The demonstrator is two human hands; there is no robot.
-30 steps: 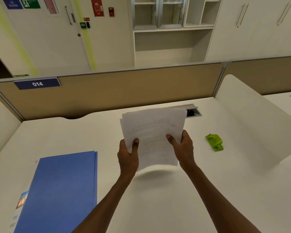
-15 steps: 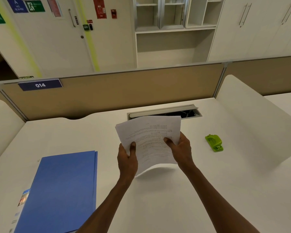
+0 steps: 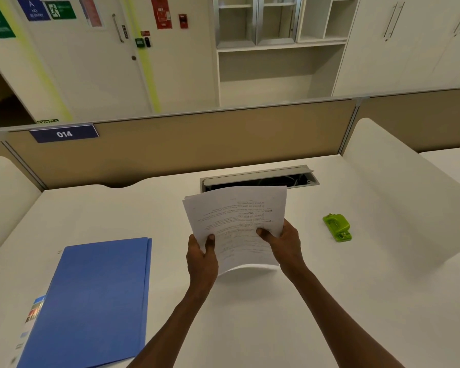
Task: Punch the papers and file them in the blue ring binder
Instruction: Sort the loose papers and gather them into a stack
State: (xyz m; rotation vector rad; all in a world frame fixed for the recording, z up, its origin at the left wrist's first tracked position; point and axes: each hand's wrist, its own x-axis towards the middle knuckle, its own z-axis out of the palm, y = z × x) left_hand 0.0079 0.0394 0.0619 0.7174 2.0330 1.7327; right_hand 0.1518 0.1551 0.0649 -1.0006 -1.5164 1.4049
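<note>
Both the left hand (image 3: 201, 257) and the right hand (image 3: 284, 244) pinch the papers (image 3: 237, 224) above the counter (image 3: 250, 314); the green punch (image 3: 337, 227) lies just right of the right hand, long axis toward the person.

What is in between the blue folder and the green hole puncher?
In the head view, the papers, gripped by the left hand and right hand, sit between the blue ring binder and green hole punch.

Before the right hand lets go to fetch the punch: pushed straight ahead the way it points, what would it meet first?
Probably the open cable hatch, not the green hole punch, which lies off to the side of the right hand. Depth is uncertain.
</note>
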